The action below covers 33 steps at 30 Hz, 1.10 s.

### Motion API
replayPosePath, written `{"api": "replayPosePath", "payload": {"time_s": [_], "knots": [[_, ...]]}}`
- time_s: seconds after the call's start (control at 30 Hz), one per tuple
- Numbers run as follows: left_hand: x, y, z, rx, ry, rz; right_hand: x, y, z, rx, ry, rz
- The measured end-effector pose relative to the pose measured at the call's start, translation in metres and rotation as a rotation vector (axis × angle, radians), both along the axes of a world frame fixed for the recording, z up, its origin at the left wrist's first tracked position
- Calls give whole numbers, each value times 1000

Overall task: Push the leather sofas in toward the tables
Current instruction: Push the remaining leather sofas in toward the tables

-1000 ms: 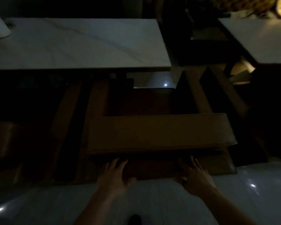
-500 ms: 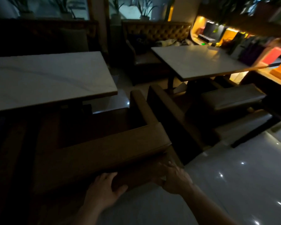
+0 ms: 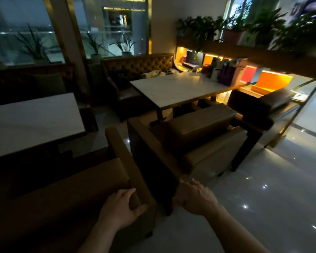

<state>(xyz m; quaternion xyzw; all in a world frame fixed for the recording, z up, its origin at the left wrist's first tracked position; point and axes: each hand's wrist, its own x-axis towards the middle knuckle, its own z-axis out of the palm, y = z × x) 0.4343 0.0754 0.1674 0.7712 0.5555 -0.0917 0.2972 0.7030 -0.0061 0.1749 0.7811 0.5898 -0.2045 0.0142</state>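
A brown leather sofa (image 3: 66, 194) stands at the lower left, its seat tucked under the left white table (image 3: 31, 123). My left hand (image 3: 119, 207) rests on the right corner of its backrest, fingers curled over the edge. A second leather sofa (image 3: 199, 141) stands to the right, facing the right white table (image 3: 181, 88) and partly under it. My right hand (image 3: 193, 197) is beside the near corner of this second sofa's dark side, fingers bent; whether it grips the corner is unclear.
A tufted bench (image 3: 139, 68) sits behind the right table. A dark sofa (image 3: 259, 105) stands at the far right near lit shelves (image 3: 244, 73) with plants above. Shiny tiled floor (image 3: 263, 198) spreads to the right. Glass walls lie at the back.
The view has swung up and to the right, from the first sofa's back to both sofas. My left hand slid to that sofa's right corner; my right hand moved off it toward the second sofa.
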Motion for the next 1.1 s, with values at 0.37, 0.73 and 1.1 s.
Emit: {"api": "replayPosePath", "payload": {"time_s": [0.37,0.73,1.1], "knots": [[219,-8,31,158,-47,-210,183,-64,24,72,-17,-230],[419,56,-32,138,-184,-248,362,-44,-1,-84,34,-420],[541,155,-79,12,-129,-112,534,77,-19,-209,-12,-328]]}}
